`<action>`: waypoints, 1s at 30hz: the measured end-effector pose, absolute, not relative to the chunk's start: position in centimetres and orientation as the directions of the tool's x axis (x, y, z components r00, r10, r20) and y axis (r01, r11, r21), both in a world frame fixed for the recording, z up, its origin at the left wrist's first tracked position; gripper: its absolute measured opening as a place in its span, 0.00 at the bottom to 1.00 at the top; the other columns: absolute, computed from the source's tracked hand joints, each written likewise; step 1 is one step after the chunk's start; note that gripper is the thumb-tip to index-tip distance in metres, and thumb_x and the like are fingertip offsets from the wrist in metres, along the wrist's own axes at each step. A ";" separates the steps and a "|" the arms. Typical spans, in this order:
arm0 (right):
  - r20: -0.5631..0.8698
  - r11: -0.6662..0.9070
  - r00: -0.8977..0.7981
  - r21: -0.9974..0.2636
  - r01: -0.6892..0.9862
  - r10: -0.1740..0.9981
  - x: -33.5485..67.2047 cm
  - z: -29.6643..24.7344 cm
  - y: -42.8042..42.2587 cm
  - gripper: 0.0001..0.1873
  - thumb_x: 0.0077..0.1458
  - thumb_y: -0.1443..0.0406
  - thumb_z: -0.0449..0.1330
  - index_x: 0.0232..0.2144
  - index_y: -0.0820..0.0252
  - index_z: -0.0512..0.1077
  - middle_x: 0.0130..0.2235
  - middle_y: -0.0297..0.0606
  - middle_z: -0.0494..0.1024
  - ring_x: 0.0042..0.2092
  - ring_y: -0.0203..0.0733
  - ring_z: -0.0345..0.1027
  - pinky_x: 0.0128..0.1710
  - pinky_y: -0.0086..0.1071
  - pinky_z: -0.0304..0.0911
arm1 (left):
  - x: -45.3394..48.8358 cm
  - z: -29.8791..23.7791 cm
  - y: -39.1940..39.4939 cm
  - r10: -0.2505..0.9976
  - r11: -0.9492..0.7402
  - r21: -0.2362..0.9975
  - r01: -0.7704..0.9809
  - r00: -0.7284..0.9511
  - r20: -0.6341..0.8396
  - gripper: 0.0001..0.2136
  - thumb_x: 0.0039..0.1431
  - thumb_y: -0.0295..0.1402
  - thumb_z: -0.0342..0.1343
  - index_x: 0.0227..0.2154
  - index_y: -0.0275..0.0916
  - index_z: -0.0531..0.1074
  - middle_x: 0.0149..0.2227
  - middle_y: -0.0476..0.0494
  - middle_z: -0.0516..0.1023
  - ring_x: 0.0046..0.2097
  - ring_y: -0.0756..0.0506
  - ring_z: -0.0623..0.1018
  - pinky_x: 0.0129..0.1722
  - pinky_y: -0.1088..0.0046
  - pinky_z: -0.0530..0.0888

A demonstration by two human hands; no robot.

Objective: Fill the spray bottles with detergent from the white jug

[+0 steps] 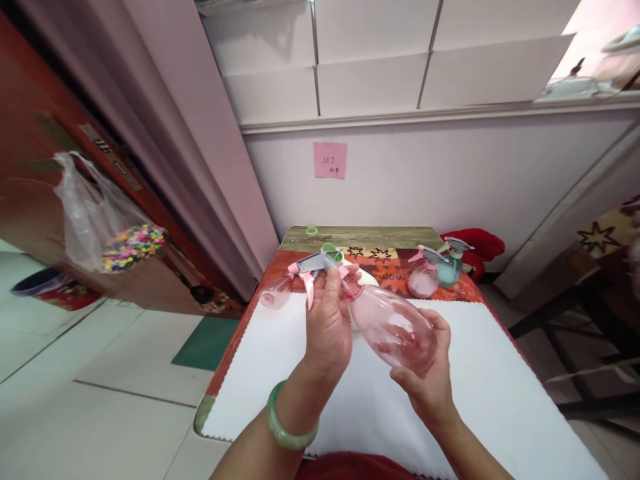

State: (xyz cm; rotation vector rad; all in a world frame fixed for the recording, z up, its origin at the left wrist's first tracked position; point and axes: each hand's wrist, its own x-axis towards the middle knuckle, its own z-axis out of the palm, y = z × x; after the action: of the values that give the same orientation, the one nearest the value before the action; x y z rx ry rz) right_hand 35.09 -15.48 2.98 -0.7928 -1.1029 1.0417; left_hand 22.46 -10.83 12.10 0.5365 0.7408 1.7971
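Observation:
Over the table, my left hand (329, 317) is closed around a grey-and-pink trigger spray head (315, 262), whose pink trigger points down. My right hand (430, 367) grips the base of a see-through pink bottle (393, 323). The bottle is tilted, its ribbed neck up against my left fingers. Whether the head is seated on the neck cannot be made out behind the fingers. Beyond my left hand lies a second, smaller pink bottle (275, 297). A green ring-shaped piece (330, 249) shows just behind the spray head.
A white mat (260, 373) covers most of the patterned table. At its back right stand a pink spray bottle (423, 277) and a teal spray bottle (451, 267). A small green cup (312, 229) is at the far edge. A plastic bag (95, 213) hangs from the door at left.

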 end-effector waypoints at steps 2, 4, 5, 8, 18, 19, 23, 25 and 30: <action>0.383 0.409 0.161 -0.892 -0.190 0.910 34.8 3.0 -15.5 0.46 0.42 0.49 0.74 0.57 0.43 0.54 0.63 0.49 0.62 0.53 0.55 0.73 0.43 0.51 0.77 | 22.9 11.9 -11.2 0.953 -0.195 0.713 -0.673 -0.301 -0.023 0.10 0.59 0.41 0.64 0.37 0.40 0.77 0.39 0.45 0.82 0.41 0.48 0.81 0.50 0.66 0.74; 0.492 0.518 0.201 -0.850 -0.098 0.847 34.7 2.9 -15.3 0.46 0.41 0.53 0.76 0.56 0.44 0.55 0.63 0.50 0.61 0.55 0.56 0.71 0.42 0.52 0.77 | 23.0 11.8 -11.3 0.954 -0.190 0.706 -0.682 -0.297 -0.029 0.10 0.58 0.40 0.65 0.38 0.41 0.77 0.39 0.46 0.83 0.41 0.47 0.81 0.50 0.67 0.74; 0.557 0.576 0.213 -0.816 -0.038 0.803 34.7 2.9 -15.2 0.46 0.40 0.55 0.77 0.56 0.44 0.55 0.62 0.50 0.61 0.56 0.57 0.70 0.41 0.51 0.78 | 23.1 11.8 -11.3 0.956 -0.188 0.704 -0.685 -0.293 -0.030 0.10 0.58 0.40 0.65 0.38 0.41 0.77 0.39 0.45 0.83 0.41 0.47 0.81 0.50 0.67 0.74; 0.709 0.697 0.212 -0.703 0.142 0.672 34.9 2.9 -14.7 0.47 0.37 0.62 0.78 0.55 0.45 0.57 0.61 0.50 0.64 0.59 0.60 0.66 0.38 0.51 0.79 | 23.2 11.8 -11.4 0.959 -0.179 0.703 -0.688 -0.281 -0.031 0.11 0.57 0.41 0.65 0.38 0.41 0.77 0.41 0.45 0.83 0.41 0.47 0.81 0.50 0.68 0.74; 0.890 0.723 0.164 -0.443 0.529 0.425 35.4 2.6 -13.8 0.45 0.34 0.62 0.79 0.51 0.43 0.59 0.58 0.46 0.70 0.53 0.58 0.73 0.41 0.56 0.79 | 23.5 11.4 -11.2 0.955 -0.139 0.686 -0.714 -0.279 -0.096 0.12 0.55 0.43 0.66 0.37 0.41 0.77 0.41 0.44 0.83 0.42 0.45 0.81 0.49 0.65 0.74; 0.903 0.716 0.163 -0.416 0.560 0.397 35.4 2.4 -13.8 0.45 0.33 0.62 0.79 0.50 0.43 0.59 0.58 0.45 0.70 0.52 0.58 0.74 0.40 0.54 0.80 | 23.6 11.4 -11.2 0.956 -0.141 0.683 -0.716 -0.278 -0.095 0.12 0.56 0.43 0.65 0.37 0.41 0.77 0.41 0.44 0.83 0.43 0.45 0.81 0.49 0.65 0.74; 0.931 0.666 0.094 -0.321 0.673 0.354 35.8 2.4 -13.7 0.42 0.34 0.61 0.79 0.49 0.43 0.60 0.57 0.44 0.71 0.51 0.56 0.75 0.40 0.51 0.81 | 23.6 11.2 -11.3 0.958 -0.142 0.680 -0.719 -0.272 -0.087 0.12 0.56 0.43 0.65 0.36 0.41 0.78 0.41 0.44 0.83 0.42 0.45 0.81 0.49 0.66 0.74; 0.932 0.623 0.016 -0.254 0.739 0.361 36.1 2.7 -13.8 0.40 0.37 0.61 0.78 0.48 0.43 0.61 0.55 0.44 0.71 0.50 0.55 0.75 0.40 0.49 0.81 | 23.5 11.2 -11.4 0.959 -0.151 0.681 -0.717 -0.273 -0.075 0.12 0.55 0.42 0.66 0.36 0.40 0.78 0.41 0.44 0.83 0.42 0.45 0.81 0.49 0.66 0.74; 0.934 0.566 -0.056 -0.165 0.808 0.352 36.5 3.4 -13.8 0.38 0.40 0.59 0.77 0.50 0.43 0.62 0.53 0.44 0.73 0.50 0.55 0.76 0.39 0.48 0.81 | 23.4 11.2 -11.3 0.962 -0.184 0.705 -0.685 -0.274 -0.016 0.10 0.55 0.40 0.66 0.33 0.40 0.79 0.38 0.45 0.82 0.42 0.46 0.80 0.50 0.66 0.73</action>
State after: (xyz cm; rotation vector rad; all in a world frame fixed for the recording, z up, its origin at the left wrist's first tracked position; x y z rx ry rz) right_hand 36.49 -13.77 3.42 -0.9875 -1.6501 -0.4945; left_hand 23.41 -11.29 11.23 0.5281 0.7280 1.7355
